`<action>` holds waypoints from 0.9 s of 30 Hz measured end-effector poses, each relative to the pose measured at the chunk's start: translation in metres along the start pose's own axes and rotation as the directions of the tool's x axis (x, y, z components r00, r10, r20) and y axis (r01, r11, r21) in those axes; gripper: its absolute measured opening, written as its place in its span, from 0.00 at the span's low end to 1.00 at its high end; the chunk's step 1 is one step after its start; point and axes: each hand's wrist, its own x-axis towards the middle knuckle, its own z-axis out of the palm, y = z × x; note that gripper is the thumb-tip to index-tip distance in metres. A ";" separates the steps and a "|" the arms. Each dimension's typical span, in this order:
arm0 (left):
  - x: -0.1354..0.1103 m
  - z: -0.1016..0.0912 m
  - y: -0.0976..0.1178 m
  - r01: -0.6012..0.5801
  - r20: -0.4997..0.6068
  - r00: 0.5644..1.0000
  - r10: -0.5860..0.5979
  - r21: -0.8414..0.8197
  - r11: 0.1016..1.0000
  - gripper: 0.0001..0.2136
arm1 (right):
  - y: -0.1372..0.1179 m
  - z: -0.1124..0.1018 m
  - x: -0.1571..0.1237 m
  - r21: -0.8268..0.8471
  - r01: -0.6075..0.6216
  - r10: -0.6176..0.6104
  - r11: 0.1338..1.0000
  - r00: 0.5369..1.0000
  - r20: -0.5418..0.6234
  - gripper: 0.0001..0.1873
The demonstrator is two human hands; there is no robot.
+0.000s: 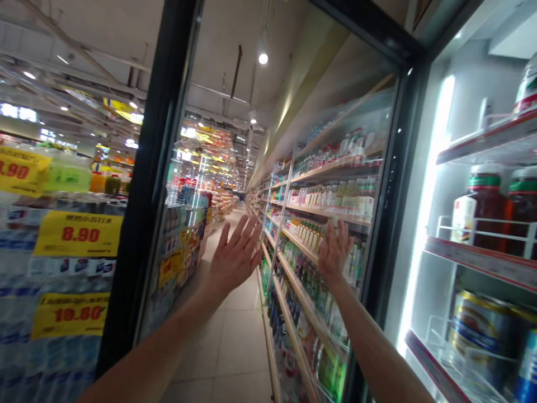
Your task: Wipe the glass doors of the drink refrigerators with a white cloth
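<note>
A glass cooler door with a black frame stands swung open in front of me. Raised before its pane, my left hand has its fingers spread and nothing in it. My right hand is also held up at the pane, fingers extended and empty, slightly blurred. Whether either palm touches the glass, I cannot tell. Through the pane show long shelves of bottles, partly hidden behind my right hand.
To the right is the lit cooler interior, with dark bottles on a shelf and large cans below. Packed drinks with yellow price signs are stacked at left. A tiled aisle floor runs ahead behind the glass.
</note>
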 end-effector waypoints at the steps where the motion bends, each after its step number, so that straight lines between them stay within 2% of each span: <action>1: 0.000 0.000 0.000 0.000 -0.003 1.000 0.000 0.003 1.000 0.27 | 0.013 -0.002 0.006 -0.001 -0.128 0.128 0.992 0.991 -0.038 0.26; 3: 0.000 0.000 0.001 -0.002 -0.007 1.000 0.002 0.009 1.000 0.27 | 0.033 -0.005 0.019 0.008 -0.350 0.349 0.937 0.932 -0.101 0.27; 4: 0.000 0.001 0.001 -0.002 -0.005 1.000 0.002 0.011 1.000 0.27 | 0.036 -0.005 0.023 0.011 -0.412 0.410 0.911 0.904 -0.121 0.28; 5: -0.001 0.001 0.001 0.000 -0.001 1.000 0.000 0.012 1.000 0.27 | 0.034 -0.005 0.025 0.010 -0.428 0.426 0.904 0.896 -0.123 0.28; 6: -0.001 0.001 0.001 0.002 0.005 1.000 -0.002 0.011 1.000 0.27 | 0.027 -0.004 0.026 0.002 -0.405 0.402 0.914 0.908 -0.115 0.28; 8: -0.001 0.002 0.001 0.006 0.016 1.000 -0.006 0.005 1.000 0.26 | 0.001 0.001 0.020 -0.021 -0.245 0.243 0.969 0.967 -0.072 0.28; 10: -0.001 0.002 0.000 0.007 0.020 1.000 -0.007 -0.003 1.000 0.26 | -0.027 0.006 0.012 -0.029 0.007 -0.007 1.000 1.000 0.002 0.26; 12: -0.001 0.001 -0.001 0.005 0.017 1.000 -0.005 -0.009 1.000 0.25 | -0.043 0.008 0.009 -0.015 0.211 -0.210 0.977 0.976 0.057 0.25; 13: 0.000 0.001 -0.001 0.005 0.017 1.000 -0.005 -0.012 1.000 0.25 | -0.043 0.007 0.010 -0.008 0.253 -0.252 0.967 0.965 0.074 0.25; 14: 0.000 0.000 -0.001 0.005 0.020 1.000 -0.005 -0.013 1.000 0.26 | -0.037 0.005 0.015 -0.007 0.241 -0.240 0.970 0.968 0.077 0.25; 15: 0.000 -0.001 -0.001 0.005 0.023 1.000 -0.005 -0.012 1.000 0.26 | -0.027 0.002 0.021 -0.012 0.178 -0.177 0.984 0.982 0.067 0.25; 17: 0.001 -0.002 -0.001 0.005 0.026 1.000 -0.005 -0.006 1.000 0.26 | 0.002 -0.004 0.041 -0.027 -0.071 0.071 0.997 0.997 0.011 0.26; 19: 0.001 -0.003 0.000 0.003 0.026 1.000 -0.003 0.004 1.000 0.25 | 0.027 -0.009 0.062 -0.025 -0.306 0.304 0.952 0.950 -0.068 0.28; 21: 0.001 -0.003 0.001 0.002 0.028 1.000 -0.002 0.010 1.000 0.25 | 0.035 -0.009 0.077 -0.015 -0.397 0.394 0.918 0.913 -0.110 0.29; 23: 0.000 -0.002 0.003 0.003 0.029 1.000 -0.003 0.011 1.000 0.25 | 0.021 -0.004 0.082 -0.008 -0.324 0.321 0.946 0.942 -0.093 0.28; 25: -0.002 -0.003 0.005 0.006 0.021 1.000 -0.006 0.006 1.000 0.25 | -0.005 0.003 0.077 -0.006 -0.139 0.139 0.990 0.990 -0.039 0.27; 27: -0.001 -0.006 0.005 0.004 0.017 1.000 -0.004 -0.008 1.000 0.24 | -0.029 0.010 0.069 -0.008 0.075 -0.075 0.997 0.997 0.023 0.26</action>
